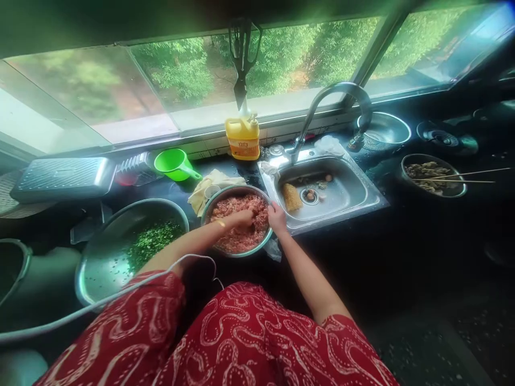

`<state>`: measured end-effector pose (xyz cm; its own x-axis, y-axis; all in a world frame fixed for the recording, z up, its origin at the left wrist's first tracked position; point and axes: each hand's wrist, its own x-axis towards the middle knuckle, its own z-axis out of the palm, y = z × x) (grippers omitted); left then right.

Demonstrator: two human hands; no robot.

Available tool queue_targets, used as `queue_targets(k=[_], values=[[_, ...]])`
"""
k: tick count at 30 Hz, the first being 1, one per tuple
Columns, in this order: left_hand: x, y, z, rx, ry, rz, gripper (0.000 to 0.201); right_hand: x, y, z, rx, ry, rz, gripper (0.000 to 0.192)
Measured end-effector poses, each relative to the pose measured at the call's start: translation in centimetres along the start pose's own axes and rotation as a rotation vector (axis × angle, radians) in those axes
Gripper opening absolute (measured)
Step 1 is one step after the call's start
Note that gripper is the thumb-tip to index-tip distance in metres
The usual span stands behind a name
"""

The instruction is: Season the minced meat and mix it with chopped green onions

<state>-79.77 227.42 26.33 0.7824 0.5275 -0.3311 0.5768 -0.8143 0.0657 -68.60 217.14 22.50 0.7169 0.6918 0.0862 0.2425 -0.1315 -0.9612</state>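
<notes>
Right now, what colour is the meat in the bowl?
The meat is pinkish red, best seen in the head view.

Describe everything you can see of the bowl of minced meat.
The bowl is round, looks metal, has a pale greenish rim and sits open side up, just left of the sink. Pinkish minced meat fills much of it. The left hand is in the meat, fingers partly hidden; the right hand grips the rim's right side. Its base is hidden.

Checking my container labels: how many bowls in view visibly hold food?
3: the meat bowl at centre, the greens bowl to its left, and the right bowl with two sticks across it. Contents of the container at the left edge can't be made out.
</notes>
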Motion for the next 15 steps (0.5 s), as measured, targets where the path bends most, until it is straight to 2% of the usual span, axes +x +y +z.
queue_targets(k=[2,3,5,6,8,11,13,15], values=[[-1.2,-1.5,-1.9,-0.092,-0.083,0.100,0.029,1.1,-0.2,-0.2,0.004,-0.038,0.002,0.040],[-1.5,-2.1,-2.8,-0.143,-0.102,0.128,0.026,1.8,-0.3,-0.3,0.008,-0.058,0.005,0.039],[-1.2,-2.4,-4.0,-0.192,-0.077,0.131,0.037,2.7,-0.5,-0.6,0.012,-0.103,0.014,0.038],[-0.5,-2.0,-4.3,-0.180,-0.043,0.085,0.041,2.9,-0.5,-0.8,0.012,-0.117,0.018,0.038],[1.2,-0.4,-4.0,-0.118,0.001,-0.030,0.049,2.1,-0.2,-1.1,0.000,-0.099,0.032,0.042],[3.1,2.9,-2.3,0.018,0.036,-0.111,0.054,-1.5,0.5,-0.9,-0.027,0.077,0.076,0.049],[2.9,4.4,-1.2,0.120,0.066,0.003,0.048,-4.2,0.8,-0.3,-0.040,0.210,0.093,0.052],[1.3,4.8,-0.3,0.196,0.052,0.203,0.038,-5.6,0.9,0.3,-0.053,0.268,0.088,0.052]])
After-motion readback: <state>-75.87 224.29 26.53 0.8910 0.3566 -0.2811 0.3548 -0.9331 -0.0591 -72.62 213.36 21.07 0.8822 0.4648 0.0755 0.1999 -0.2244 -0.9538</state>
